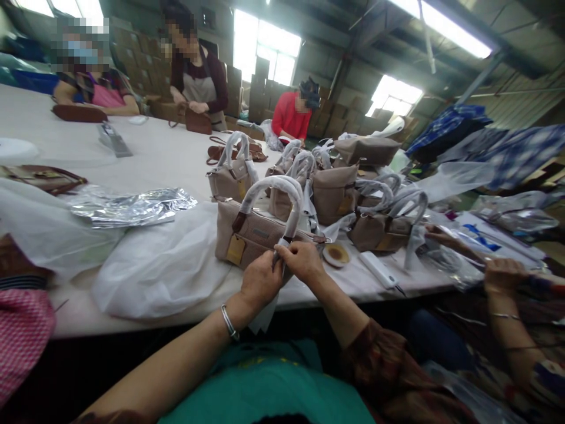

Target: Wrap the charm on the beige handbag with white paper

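Both my hands pinch the wrapped handle of the beige handbag [256, 232] where it meets the bag's near edge: my left hand [260, 282] closes around the white wrapping from below, my right hand [302, 259] presses its loose end from above, probably to keep it tight. That bag stands upright at the table's [168, 153] front edge, long axis running left to right, handle arching upward. More wrapped handbags [335, 191] stand behind it.
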A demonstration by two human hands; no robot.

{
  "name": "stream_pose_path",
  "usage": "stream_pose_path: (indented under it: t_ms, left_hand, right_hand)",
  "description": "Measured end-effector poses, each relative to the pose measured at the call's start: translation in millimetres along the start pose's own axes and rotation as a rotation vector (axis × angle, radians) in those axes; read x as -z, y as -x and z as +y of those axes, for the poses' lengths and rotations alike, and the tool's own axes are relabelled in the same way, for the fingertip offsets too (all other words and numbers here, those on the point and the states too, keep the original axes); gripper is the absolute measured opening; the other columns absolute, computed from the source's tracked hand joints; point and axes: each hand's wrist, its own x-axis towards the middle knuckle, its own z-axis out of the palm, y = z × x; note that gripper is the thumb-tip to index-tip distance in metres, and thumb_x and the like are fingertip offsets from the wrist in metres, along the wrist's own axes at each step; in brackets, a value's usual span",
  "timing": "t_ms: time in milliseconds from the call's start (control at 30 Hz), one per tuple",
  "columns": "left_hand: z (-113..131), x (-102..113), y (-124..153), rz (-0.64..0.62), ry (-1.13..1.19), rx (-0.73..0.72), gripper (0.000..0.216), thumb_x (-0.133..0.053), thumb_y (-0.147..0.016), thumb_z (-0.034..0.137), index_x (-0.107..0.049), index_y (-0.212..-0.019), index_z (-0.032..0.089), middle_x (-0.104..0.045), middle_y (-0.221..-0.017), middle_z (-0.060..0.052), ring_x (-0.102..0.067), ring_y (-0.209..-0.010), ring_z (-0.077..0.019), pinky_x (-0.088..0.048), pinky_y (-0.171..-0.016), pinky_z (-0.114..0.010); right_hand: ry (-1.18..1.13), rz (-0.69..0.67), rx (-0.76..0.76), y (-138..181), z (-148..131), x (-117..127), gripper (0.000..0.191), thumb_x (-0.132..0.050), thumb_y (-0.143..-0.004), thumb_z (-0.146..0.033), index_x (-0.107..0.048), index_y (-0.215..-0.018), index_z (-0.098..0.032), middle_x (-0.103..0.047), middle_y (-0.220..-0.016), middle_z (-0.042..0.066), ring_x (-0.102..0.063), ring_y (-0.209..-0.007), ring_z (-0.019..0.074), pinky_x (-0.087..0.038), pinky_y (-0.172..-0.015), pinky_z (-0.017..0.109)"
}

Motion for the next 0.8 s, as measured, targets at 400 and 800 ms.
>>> stream_pose_path:
  t_ms: [400,800]
  left_hand:
    - [-9,-4,-5,0.002,0.130,0.012,0.022,-0.049,-0.091,0.034,-0.054,-0.076,0.019,-0.063,-0.072,-0.004,-0.060,-0.070,-0.0190,-0.037,-0.065,-0.029]
    - [-11,-1,-12,-0.416,1.171,0.349,0.043,-0.070,-0.073,0.050,-0.064,-0.088,0.010,-0.066,-0.069,-0.006,-0.055,-0.054,-0.0140,-0.046,-0.056,-0.028]
  right_hand:
    - [-0.165,-0.052,-0.156,7,10,3,0.038,-0.066,-0.077,-0.047,-0.064,-0.053,-0.018,-0.060,-0.048,0.001,-0.054,-0.048,0.0122,-0.036,-0.047,0.023]
    - [-1.235,-0.250,-0.372,32,33,-16,0.046,-0.079,-0.061,-0.055,-0.051,-0.065,-0.018,-0.052,-0.053,-0.005,-0.036,-0.040,0.0046,-0.026,-0.040,0.019]
